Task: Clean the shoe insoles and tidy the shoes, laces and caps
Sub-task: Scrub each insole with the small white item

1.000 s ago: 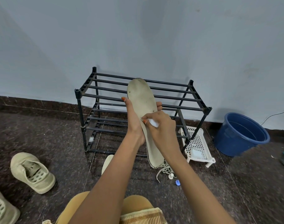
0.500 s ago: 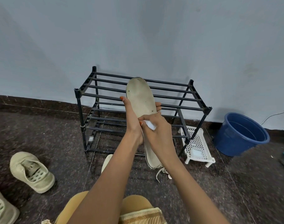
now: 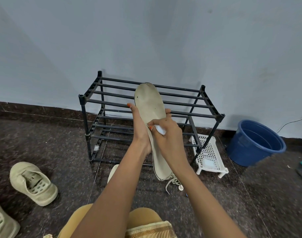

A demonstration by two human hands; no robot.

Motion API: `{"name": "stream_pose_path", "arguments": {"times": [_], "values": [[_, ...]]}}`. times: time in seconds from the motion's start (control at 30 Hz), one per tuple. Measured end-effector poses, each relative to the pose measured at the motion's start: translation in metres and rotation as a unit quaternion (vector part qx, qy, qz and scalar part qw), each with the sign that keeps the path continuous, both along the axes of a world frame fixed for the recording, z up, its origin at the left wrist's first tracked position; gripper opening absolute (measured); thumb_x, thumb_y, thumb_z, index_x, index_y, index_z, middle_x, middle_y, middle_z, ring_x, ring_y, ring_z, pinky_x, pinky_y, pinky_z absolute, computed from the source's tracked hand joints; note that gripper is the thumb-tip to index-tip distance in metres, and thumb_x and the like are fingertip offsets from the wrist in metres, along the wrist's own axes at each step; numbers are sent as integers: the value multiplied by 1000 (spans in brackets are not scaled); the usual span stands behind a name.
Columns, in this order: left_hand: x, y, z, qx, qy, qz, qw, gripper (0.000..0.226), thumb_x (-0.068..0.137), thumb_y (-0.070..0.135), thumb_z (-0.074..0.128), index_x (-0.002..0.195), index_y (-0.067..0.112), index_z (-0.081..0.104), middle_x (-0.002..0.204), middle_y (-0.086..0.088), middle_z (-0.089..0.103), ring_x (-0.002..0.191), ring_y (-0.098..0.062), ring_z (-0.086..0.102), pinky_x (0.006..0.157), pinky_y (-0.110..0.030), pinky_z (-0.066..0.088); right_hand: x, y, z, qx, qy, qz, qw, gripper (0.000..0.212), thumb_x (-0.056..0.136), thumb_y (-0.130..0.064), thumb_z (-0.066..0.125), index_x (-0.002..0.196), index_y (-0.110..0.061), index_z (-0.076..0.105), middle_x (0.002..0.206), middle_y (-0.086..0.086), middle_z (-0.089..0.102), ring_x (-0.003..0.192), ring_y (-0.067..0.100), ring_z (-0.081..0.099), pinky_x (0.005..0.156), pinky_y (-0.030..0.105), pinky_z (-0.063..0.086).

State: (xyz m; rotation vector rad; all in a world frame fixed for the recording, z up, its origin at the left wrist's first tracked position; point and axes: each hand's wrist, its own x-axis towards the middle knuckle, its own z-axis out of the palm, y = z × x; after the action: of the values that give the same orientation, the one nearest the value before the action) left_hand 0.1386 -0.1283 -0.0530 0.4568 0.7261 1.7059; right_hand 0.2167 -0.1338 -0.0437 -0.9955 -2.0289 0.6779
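Insole [image 3: 151,107], upright before the rack [image 3: 109,103], seems light and bendy; left hand [image 3: 140,129] grips its middle, right hand [image 3: 167,137] pinches a white cloth [image 3: 160,130].

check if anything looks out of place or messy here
A shoe and a second shoe lie on the floor at left, not on the black rack. A tangle of laces lies on the floor below the insole, which the left hand holds while the right hand pinches a white cloth against it; it shows dark specks.

black metal rack [image 3: 112,103] against the wall [image 3: 146,40], white perforated stand [image 3: 209,150] beside it, blue tub [image 3: 241,152] further right
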Motion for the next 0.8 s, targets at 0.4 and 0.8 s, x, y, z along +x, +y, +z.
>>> {"name": "stream_pose_path", "arguments": {"times": [0.4, 0.8], "values": [[-1, 1, -1, 16, -27, 28, 999, 96, 83, 76, 7, 87, 5, 71, 82, -12, 71, 71, -21, 67, 70, -30, 57, 7, -8, -4, -35, 22, 21, 999, 11, 83, -8, 62, 87, -15, 69, 91, -4, 55, 92, 10, 51, 78, 14, 39], [-1, 1, 1, 16, -2, -3, 1000, 99, 82, 76, 1, 93, 3, 66, 81, -12, 69, 71, -21, 66, 67, -26, 56, 7, 0, -1, -35, 14, 16, 999, 14, 85, -6, 60, 95, -9, 69, 100, 8, 62, 94, 10, 53, 78, 4, 37]]}}
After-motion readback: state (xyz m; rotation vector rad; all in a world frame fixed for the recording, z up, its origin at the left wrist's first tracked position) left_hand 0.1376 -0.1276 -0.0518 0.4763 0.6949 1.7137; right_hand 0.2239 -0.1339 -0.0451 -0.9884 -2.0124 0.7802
